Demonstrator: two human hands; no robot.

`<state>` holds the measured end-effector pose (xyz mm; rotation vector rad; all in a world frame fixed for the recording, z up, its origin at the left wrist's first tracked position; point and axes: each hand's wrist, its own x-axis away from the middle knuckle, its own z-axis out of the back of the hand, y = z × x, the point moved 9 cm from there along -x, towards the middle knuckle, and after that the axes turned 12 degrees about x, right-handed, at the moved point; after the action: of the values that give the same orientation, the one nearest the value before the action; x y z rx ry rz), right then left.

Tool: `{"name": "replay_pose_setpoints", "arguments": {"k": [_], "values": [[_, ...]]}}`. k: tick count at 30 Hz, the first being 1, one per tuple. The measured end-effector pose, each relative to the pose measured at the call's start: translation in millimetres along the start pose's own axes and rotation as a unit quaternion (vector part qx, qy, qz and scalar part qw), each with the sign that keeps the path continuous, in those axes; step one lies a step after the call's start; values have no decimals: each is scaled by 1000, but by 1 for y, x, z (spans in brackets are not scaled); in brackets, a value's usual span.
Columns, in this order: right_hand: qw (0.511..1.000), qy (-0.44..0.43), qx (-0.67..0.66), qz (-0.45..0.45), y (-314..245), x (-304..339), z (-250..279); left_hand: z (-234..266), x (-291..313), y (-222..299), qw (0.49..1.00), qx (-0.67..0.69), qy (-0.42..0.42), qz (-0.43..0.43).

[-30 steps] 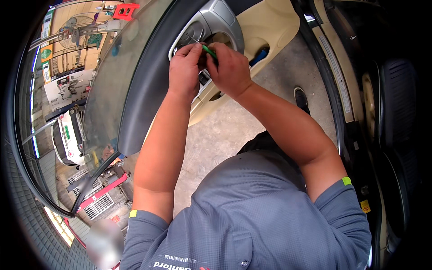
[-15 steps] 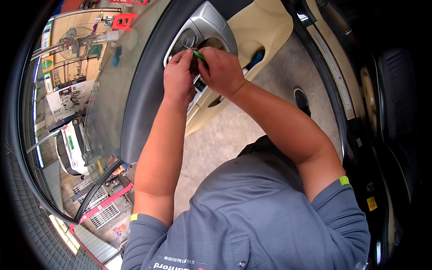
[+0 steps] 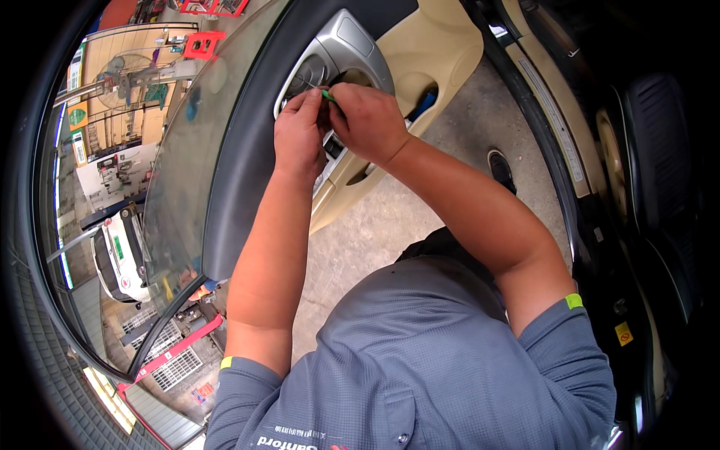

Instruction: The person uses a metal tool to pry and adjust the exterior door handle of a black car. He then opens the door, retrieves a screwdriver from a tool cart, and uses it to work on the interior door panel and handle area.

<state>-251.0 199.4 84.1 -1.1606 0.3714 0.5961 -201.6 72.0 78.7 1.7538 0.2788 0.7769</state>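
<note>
Both of my hands meet at the grey-silver trim (image 3: 346, 37) around the inner handle of an open car door. My right hand (image 3: 369, 124) is closed around a slim green-handled tool (image 3: 328, 95); only a short green piece shows between the fingers. A thin metal line runs from the green part toward the handle recess (image 3: 311, 73). Beside it my left hand (image 3: 300, 139) is closed, thumb and fingertips pinched together against the tool's end. Whatever sits in that pinch is hidden. Below the hands, the switch area (image 3: 334, 147) of the armrest is partly covered.
The door's beige lower panel (image 3: 442, 37) has a pocket with a blue item (image 3: 425, 103) in it. Window glass (image 3: 184, 150) rises on the left. The car's sill (image 3: 551, 112) and dark seat (image 3: 660, 142) lie to the right. A white car (image 3: 124, 255) shows beyond the glass.
The view has shifted slightly, so the door sits a little lower. Both hands stay together at the handle trim; less of the green tool shows now.
</note>
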Motion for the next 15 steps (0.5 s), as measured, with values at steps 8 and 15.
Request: {"name": "replay_pose_setpoints", "arguments": {"k": [8, 15], "values": [[992, -60, 42, 100, -17, -25, -3, 5, -4, -6, 999, 35, -9, -10], [970, -227, 60, 58, 3, -84, -5, 2, 10, 6, 991, -74, 18, -114]]}}
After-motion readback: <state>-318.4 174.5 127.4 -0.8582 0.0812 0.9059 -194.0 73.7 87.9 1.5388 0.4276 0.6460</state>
